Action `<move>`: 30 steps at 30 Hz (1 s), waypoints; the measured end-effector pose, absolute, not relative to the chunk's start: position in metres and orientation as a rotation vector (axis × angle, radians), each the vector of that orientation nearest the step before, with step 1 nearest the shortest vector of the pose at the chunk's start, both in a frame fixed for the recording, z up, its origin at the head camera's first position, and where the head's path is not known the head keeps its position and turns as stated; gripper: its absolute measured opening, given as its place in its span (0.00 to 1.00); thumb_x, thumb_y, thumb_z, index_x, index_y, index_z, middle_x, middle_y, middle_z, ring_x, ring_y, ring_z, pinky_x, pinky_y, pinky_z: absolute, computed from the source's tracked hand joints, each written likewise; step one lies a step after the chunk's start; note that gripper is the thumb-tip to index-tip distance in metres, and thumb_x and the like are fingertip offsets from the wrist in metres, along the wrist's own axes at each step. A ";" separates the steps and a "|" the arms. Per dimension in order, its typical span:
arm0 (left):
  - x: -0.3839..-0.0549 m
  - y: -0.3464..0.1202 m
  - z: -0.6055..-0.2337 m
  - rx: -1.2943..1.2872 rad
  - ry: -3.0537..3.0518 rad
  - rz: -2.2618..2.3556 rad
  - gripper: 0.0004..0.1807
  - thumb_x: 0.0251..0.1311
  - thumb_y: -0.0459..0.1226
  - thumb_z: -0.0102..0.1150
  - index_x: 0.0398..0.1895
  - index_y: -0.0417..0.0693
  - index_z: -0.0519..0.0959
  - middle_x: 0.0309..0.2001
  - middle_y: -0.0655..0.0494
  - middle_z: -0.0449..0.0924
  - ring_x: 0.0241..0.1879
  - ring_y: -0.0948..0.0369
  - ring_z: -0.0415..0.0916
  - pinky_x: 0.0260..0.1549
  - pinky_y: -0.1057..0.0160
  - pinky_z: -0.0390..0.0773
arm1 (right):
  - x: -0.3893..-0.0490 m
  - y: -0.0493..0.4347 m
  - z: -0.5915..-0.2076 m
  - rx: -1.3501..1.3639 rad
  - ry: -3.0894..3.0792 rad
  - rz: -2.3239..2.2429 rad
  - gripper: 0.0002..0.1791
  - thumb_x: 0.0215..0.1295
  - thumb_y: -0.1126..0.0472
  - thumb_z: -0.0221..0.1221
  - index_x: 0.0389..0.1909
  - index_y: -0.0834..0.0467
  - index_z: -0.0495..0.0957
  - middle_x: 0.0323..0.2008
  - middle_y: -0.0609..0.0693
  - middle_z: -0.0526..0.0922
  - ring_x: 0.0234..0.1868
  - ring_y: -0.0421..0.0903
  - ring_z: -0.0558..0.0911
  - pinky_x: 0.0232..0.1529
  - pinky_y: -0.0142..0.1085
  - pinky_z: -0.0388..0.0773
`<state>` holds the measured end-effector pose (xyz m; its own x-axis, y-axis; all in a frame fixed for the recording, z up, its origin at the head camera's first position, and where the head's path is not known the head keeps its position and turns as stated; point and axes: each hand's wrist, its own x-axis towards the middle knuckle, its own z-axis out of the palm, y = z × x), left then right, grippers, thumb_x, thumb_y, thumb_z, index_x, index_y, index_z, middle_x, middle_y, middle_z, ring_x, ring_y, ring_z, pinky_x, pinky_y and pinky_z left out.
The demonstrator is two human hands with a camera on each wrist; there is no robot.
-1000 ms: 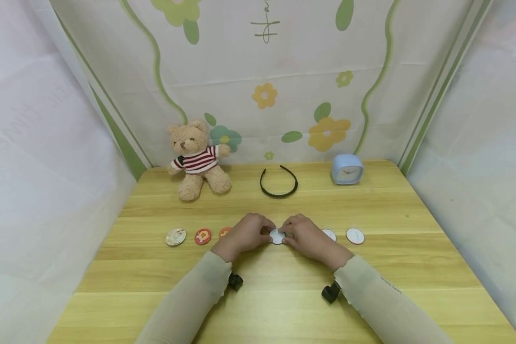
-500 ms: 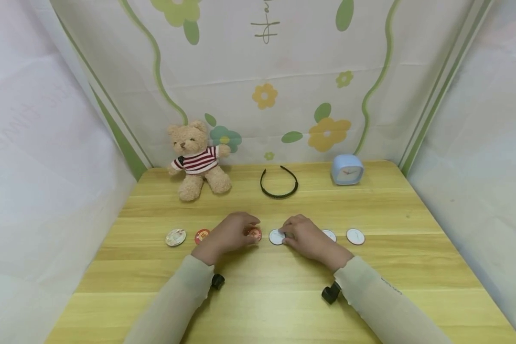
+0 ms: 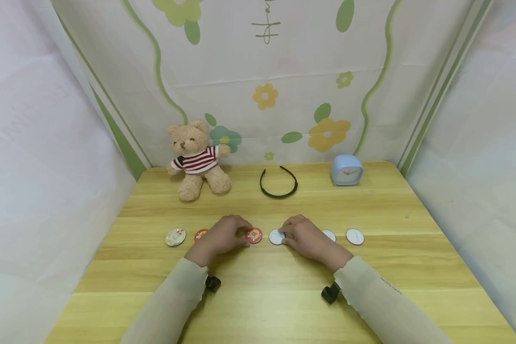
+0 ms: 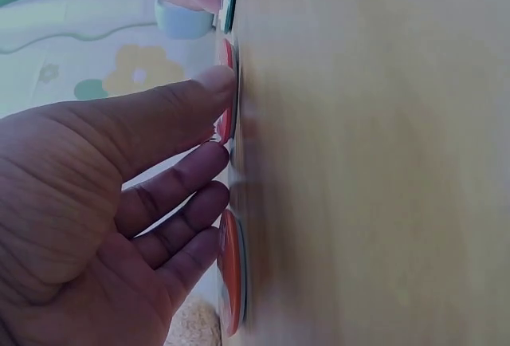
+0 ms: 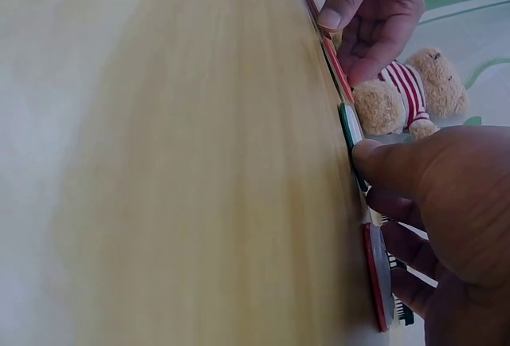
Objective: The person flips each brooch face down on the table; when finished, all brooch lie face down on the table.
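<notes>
Several round discs lie in a row on the wooden table. My left hand [image 3: 223, 236] has its thumb and index finger at the left edge of a red disc [image 3: 254, 235] with a gold-coloured print, pinching it near the table. An orange disc [image 4: 230, 274] lies below the fingers in the left wrist view; in the head view this hand hides it. To the right, my right hand [image 3: 304, 235] pinches a white disc [image 3: 275, 237] with a thin dark rim by its right side. A grey-faced disc with a red edge [image 5: 380, 282] sits under its other fingers.
Left of the hands lie a cream patterned disc [image 3: 175, 237] and a partly covered red disc [image 3: 199, 234]. Two white discs, one a far-right disc [image 3: 355, 237], lie rightward. Behind stand a teddy bear [image 3: 193, 162], black headband [image 3: 279, 195] and blue clock [image 3: 347, 170].
My left hand has left the white disc, which both hands held, and moved left to the red disc, now uncovered. The orange disc has gone behind it. My right hand stays put.
</notes>
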<state>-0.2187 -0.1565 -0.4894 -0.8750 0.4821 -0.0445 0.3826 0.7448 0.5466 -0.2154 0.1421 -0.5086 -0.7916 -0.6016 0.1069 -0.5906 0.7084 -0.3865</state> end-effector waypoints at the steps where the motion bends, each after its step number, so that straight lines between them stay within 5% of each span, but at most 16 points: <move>1: -0.219 -0.156 -0.489 0.694 2.759 0.807 0.20 0.63 0.38 0.81 0.58 0.49 0.90 0.54 0.57 0.90 0.59 0.54 0.83 0.67 0.49 0.80 | -0.215 0.142 -0.509 -0.993 2.875 -0.641 0.19 0.76 0.55 0.70 0.62 0.58 0.88 0.57 0.52 0.87 0.63 0.53 0.82 0.68 0.51 0.81; 17: -0.220 -0.157 -0.492 0.744 2.791 0.753 0.17 0.66 0.36 0.78 0.57 0.48 0.91 0.54 0.55 0.90 0.58 0.53 0.84 0.65 0.48 0.82 | -0.225 0.106 -0.511 -1.056 2.824 -0.663 0.25 0.73 0.48 0.71 0.66 0.54 0.85 0.62 0.49 0.87 0.64 0.49 0.80 0.70 0.48 0.78; 30: -0.220 -0.157 -0.491 0.817 2.805 0.741 0.15 0.66 0.36 0.78 0.55 0.48 0.91 0.50 0.55 0.91 0.52 0.55 0.85 0.58 0.49 0.83 | -0.222 0.078 -0.511 -1.143 2.869 -0.651 0.16 0.73 0.52 0.72 0.57 0.54 0.90 0.53 0.48 0.91 0.57 0.49 0.84 0.63 0.47 0.82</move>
